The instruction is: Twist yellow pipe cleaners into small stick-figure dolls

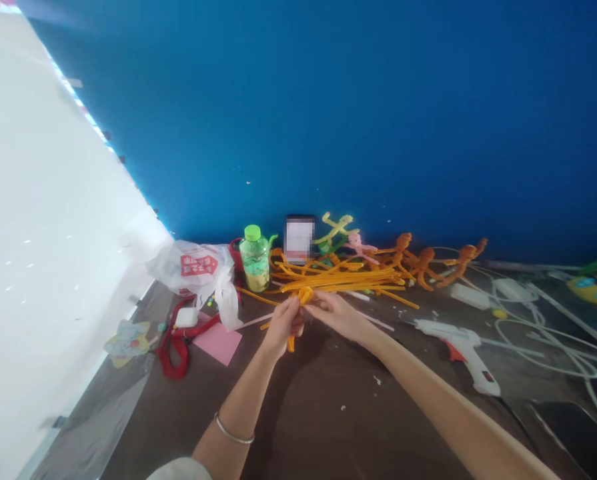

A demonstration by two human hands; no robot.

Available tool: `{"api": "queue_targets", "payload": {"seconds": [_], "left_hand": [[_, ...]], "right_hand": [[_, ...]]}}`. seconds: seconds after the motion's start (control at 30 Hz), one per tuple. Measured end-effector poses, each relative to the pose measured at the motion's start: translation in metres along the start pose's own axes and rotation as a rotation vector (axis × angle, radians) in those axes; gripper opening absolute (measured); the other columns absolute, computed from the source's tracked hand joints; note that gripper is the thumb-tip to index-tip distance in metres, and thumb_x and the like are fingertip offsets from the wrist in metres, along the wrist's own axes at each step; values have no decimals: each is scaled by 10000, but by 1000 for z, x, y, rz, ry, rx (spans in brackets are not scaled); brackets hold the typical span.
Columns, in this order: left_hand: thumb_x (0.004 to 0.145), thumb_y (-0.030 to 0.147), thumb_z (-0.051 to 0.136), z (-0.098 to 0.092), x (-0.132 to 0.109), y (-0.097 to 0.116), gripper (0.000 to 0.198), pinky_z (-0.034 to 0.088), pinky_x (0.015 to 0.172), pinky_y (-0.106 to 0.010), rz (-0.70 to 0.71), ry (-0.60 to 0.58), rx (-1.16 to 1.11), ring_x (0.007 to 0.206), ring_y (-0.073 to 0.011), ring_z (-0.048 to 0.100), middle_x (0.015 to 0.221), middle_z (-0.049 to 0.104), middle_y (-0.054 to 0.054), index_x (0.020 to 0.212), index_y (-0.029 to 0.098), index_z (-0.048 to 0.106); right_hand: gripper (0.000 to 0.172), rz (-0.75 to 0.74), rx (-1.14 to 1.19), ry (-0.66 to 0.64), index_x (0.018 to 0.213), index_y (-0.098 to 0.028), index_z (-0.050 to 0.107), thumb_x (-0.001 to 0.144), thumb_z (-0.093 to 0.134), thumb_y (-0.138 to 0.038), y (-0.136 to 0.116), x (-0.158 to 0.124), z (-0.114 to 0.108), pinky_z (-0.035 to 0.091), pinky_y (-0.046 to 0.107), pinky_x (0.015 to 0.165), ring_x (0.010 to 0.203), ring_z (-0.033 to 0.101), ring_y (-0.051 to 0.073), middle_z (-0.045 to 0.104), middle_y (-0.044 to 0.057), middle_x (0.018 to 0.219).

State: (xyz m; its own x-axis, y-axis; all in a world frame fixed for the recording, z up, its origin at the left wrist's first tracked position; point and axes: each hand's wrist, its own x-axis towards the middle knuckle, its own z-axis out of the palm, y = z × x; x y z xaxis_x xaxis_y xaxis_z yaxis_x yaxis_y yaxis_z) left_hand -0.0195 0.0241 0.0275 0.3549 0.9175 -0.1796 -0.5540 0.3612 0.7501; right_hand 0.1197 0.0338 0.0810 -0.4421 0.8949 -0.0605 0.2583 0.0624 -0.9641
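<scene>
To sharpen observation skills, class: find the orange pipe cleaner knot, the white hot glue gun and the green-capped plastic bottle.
Orange pipe cleaner knot (305,295): head view, on its top loop.
White hot glue gun (453,337): head view, on its barrel.
Green-capped plastic bottle (255,267): head view, on its body.

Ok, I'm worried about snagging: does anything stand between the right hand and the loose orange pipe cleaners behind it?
Nothing visible does. The right hand pinches the orange pipe-cleaner knot with the left hand, and the loose pipe cleaners lie directly beyond it.
</scene>
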Motion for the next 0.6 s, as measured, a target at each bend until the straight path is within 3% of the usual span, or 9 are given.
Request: {"api": "queue_targets", "payload": {"seconds": [0.27, 0.4, 0.53, 0.6], "left_hand": [[701, 428, 620, -1, -6, 3, 339, 96, 353, -161, -48, -193, -3, 340, -6, 153, 439, 180, 101, 596, 126, 508], [720, 424, 597, -2, -10, 2, 329, 137, 373, -186, -27, -273, 159, 335, -23, 234, 403, 291, 70, 616, 112, 583], [743, 424, 564, 0, -14, 5, 327, 173, 405, -207, 10, -274, 453, 355, -43, 274, 385, 326, 54, 667, 118, 650], [747, 428, 550, 3, -15, 6, 331, 171, 415, -211, 41, -251, 593, 380, -51, 286, 407, 354, 43, 683, 125, 665]], "right_hand": [[235, -4, -232, -255, 864, -182, 678, 764, 533, -337, -22, -10, -38, 423, 289, 711, 790, 582, 199, 664, 34, 841], [148, 46, -418, -331, 713, -190, 690, 710, 558, -257, -25, -7, -52, 393, 245, 573, 642, 562, 169, 663, 17, 707], [129, 96, -613, -319, 628, -198, 676, 655, 557, -157, -29, 0, -55, 331, 224, 479, 525, 528, 137, 654, 9, 630], [118, 57, -679, -193, 549, -199, 653, 614, 586, -127, -36, 2, -51, 295, 222, 448, 465, 501, 123, 625, 1, 548]]}}
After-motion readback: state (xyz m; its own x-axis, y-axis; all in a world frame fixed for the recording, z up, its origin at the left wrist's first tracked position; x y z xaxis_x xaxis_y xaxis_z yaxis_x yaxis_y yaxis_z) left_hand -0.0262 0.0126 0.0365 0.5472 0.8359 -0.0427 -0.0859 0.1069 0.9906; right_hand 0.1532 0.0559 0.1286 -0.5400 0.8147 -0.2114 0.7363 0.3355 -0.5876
